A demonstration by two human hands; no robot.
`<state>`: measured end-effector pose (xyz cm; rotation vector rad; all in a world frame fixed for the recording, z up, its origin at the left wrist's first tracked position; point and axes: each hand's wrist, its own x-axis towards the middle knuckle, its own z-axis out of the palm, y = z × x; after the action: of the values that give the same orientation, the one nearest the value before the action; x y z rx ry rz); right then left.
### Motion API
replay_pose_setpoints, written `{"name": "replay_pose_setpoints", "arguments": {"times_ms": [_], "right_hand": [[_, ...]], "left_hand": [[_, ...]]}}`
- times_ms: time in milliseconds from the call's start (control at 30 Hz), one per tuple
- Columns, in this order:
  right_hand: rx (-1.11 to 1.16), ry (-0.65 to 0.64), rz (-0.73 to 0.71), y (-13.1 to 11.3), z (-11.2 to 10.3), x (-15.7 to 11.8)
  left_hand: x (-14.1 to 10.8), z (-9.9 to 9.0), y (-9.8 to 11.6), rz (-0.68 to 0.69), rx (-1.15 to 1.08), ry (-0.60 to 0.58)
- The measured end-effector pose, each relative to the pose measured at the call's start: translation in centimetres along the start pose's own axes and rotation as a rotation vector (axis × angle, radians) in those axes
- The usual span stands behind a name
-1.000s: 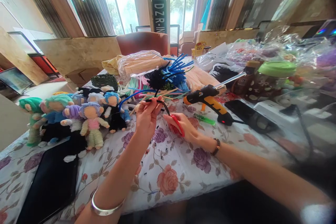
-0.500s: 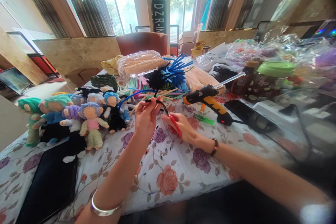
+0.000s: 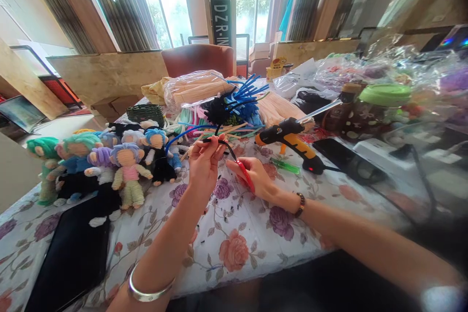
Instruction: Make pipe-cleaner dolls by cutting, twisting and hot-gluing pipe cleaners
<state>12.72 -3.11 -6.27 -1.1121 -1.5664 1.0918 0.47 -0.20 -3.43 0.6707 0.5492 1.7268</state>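
Observation:
My left hand [image 3: 204, 163] is closed, its fingertips pinching a black pipe cleaner [image 3: 229, 147] that curves over to the right. My right hand [image 3: 262, 179] is wrapped round red-handled scissors [image 3: 245, 175]. Their tip is up by the right end of the black stem; whether the blades touch it I cannot tell. Small dark clippings [image 3: 226, 206] are scattered on the flowered tablecloth [image 3: 208, 263] below both hands. Behind the hands lies a bundle of blue and black pipe cleaners [image 3: 243, 100].
Several yarn-haired dolls [image 3: 126, 170] stand at the left, behind a black tablet-like slab [image 3: 69, 258]. At the right are a yellow-and-black glue gun [image 3: 292, 141], a green cutter-like tool [image 3: 285, 165], a phone [image 3: 347, 158], a white power strip [image 3: 382, 156] and a green-lidded jar [image 3: 383, 97].
Both hands hold nearly the same pose. The scissors and right hand have shifted very slightly, along with a small shift of the whole view.

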Motion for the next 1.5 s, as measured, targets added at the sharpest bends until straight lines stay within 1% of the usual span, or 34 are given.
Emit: {"name": "replay_pose_setpoints", "arguments": {"times_ms": [133,233,333,433,567,767,900,1033,1233,1367,1500], "right_hand": [[-0.015,0.005,-0.021,0.0,0.0,0.0],[-0.024,0.019,-0.003,-0.2,-0.1,0.0],[0.022,0.044,-0.009,-0.4,-0.1,0.0],[0.090,0.051,-0.028,-0.5,-0.2,-0.1],[0.093,0.001,-0.034,-0.7,-0.4,-0.2],[-0.007,-0.080,-0.106,-0.3,-0.6,0.0],[-0.080,-0.120,-0.112,-0.3,-0.8,0.1],[-0.102,-0.134,-0.100,-0.5,-1.0,0.1],[-0.109,-0.132,-0.106,-0.8,-1.0,0.0],[-0.096,-0.117,-0.103,-0.5,-0.9,0.1],[-0.067,-0.087,-0.106,0.0,-0.6,0.1]], "left_hand": [[-0.1,0.1,0.1,-0.004,0.004,0.005],[-0.1,0.1,0.1,-0.005,0.013,0.000],[-0.1,0.2,0.1,-0.007,0.009,-0.010],[-0.1,0.2,0.2,-0.019,-0.002,0.004],[0.1,0.2,0.2,-0.018,-0.023,0.016],[0.3,0.1,0.5,-0.010,-0.017,0.037],[0.3,0.3,0.8,-0.019,-0.009,0.021],[0.2,0.5,1.2,-0.057,0.000,0.009],[0.4,0.5,1.5,-0.089,0.032,-0.015],[0.5,0.3,1.4,-0.093,0.025,-0.063],[0.5,0.3,1.3,-0.087,0.033,-0.066]]}}
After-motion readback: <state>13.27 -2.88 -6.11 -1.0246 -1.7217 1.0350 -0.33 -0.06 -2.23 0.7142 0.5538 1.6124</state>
